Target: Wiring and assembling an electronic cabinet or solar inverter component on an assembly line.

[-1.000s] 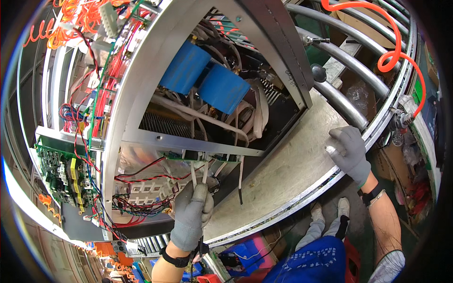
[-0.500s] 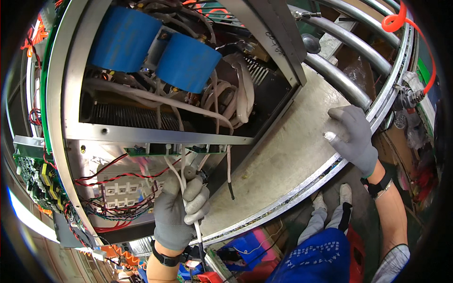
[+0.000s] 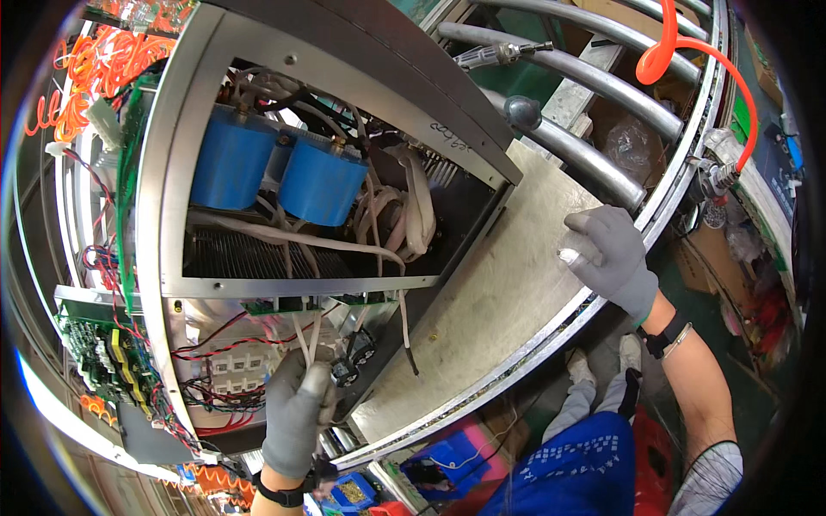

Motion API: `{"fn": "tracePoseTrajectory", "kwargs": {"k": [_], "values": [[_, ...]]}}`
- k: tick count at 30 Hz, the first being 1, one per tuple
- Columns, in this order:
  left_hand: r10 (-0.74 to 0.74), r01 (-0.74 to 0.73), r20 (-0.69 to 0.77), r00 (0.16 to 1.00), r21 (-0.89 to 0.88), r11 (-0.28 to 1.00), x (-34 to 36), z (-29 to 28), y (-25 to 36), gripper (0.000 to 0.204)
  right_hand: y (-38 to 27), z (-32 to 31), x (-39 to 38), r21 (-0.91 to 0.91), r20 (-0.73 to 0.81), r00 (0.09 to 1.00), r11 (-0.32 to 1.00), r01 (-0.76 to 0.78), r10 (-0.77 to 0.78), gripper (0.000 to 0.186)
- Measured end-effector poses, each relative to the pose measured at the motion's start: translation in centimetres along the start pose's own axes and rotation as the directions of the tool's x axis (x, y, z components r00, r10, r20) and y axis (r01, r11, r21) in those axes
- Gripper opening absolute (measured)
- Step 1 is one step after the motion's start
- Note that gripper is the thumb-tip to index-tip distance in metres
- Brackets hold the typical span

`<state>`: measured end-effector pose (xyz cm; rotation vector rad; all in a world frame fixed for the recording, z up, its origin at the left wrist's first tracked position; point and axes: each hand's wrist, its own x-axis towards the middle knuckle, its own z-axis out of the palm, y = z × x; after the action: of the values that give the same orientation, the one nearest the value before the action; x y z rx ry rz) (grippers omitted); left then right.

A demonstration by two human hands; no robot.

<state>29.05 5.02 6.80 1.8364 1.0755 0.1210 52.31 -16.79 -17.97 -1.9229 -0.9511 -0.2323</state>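
An open metal chassis lies on a grey worktop. Inside it sit two blue cylindrical capacitors and a bundle of white cables. My left hand, in a grey glove, is closed around thin white wires that hang from a green circuit board at the chassis's front edge. My right hand, also gloved, rests near the worktop's right edge with its fingers curled; I cannot tell whether it holds something small.
Green circuit boards with red and black wires stand at the left. Metal roller tubes run behind the worktop. An orange coiled air hose hangs at upper right. Blue bins sit on the floor below.
The view shifted, so the chassis now sits more to the right and lower in frame. My left hand has closed tighter on the white wires. My right hand stays at the worktop's edge.
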Motion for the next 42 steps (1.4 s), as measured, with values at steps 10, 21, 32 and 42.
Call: {"fn": "tracePoseTrajectory", "kwargs": {"k": [10, 21, 32, 42], "values": [[0.445, -0.249, 0.138, 0.885, 0.947, 0.203, 1.1, -3.0, -0.9, 0.037, -0.5, 0.0, 0.3, -0.008, 0.020, 1.000, 1.000, -0.009, 0.009, 0.037], [0.562, -0.475, 0.117, 0.819, 0.687, 0.550, -5.7, 10.1, -6.7, 0.055, 0.0, 0.2, -0.1, -0.018, -0.008, 1.000, 1.000, -0.002, 0.001, 0.036], [0.593, -0.299, -0.227, 0.772, 0.694, 0.655, 6.9, 5.3, -11.2, 0.041, 0.6, 0.0, -0.2, -0.014, -0.007, 1.000, 1.000, 0.010, -0.010, 0.035], [0.621, -0.283, -0.258, 0.740, 0.719, 0.635, 6.4, 3.2, -11.6, 0.023, 0.5, 0.1, 0.0, -0.009, 0.029, 1.000, 1.000, 0.000, 0.001, 0.033]]}}
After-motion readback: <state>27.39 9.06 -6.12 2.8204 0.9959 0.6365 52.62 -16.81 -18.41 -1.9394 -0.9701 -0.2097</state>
